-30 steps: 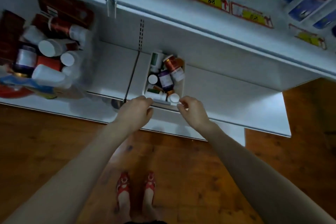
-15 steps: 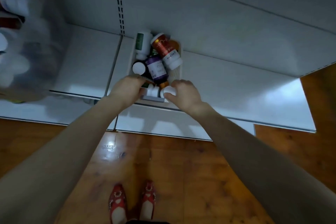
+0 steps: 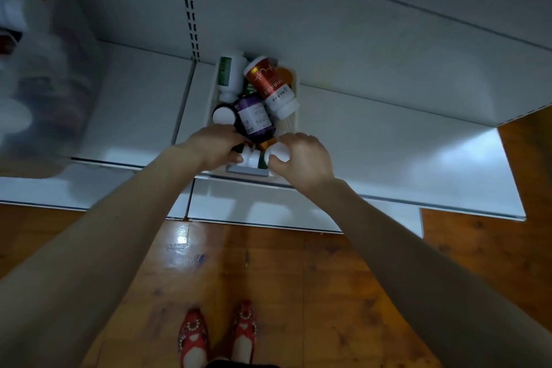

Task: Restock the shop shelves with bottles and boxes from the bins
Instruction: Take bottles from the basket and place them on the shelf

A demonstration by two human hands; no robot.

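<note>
Both hands in the small bottle bin, lower shelf

Small white bin (image 3: 246, 171) sat on the lower white shelf (image 3: 388, 143), pushed against the back panel, packed with bottles. Red bottle (image 3: 266, 83) lay tilted on top, cap toward the camera; purple bottle (image 3: 254, 118) just below it, touching. White bottle with green label (image 3: 229, 74) lay at the back left, a white-capped dark bottle (image 3: 224, 115) by the left wall. Right hand (image 3: 301, 160) was curled over a white-capped bottle (image 3: 279, 153) at the bin's near right corner, gripping it. Left hand (image 3: 213, 143) was curled at the near left corner, thumb against a small white bottle (image 3: 251, 157); couldn't tell whether it gripped that or the rim. Large clear bin (image 3: 44, 75) far left on the shelf, blurred. Wooden floor (image 3: 283, 272) and red shoes (image 3: 218, 334) below
</note>
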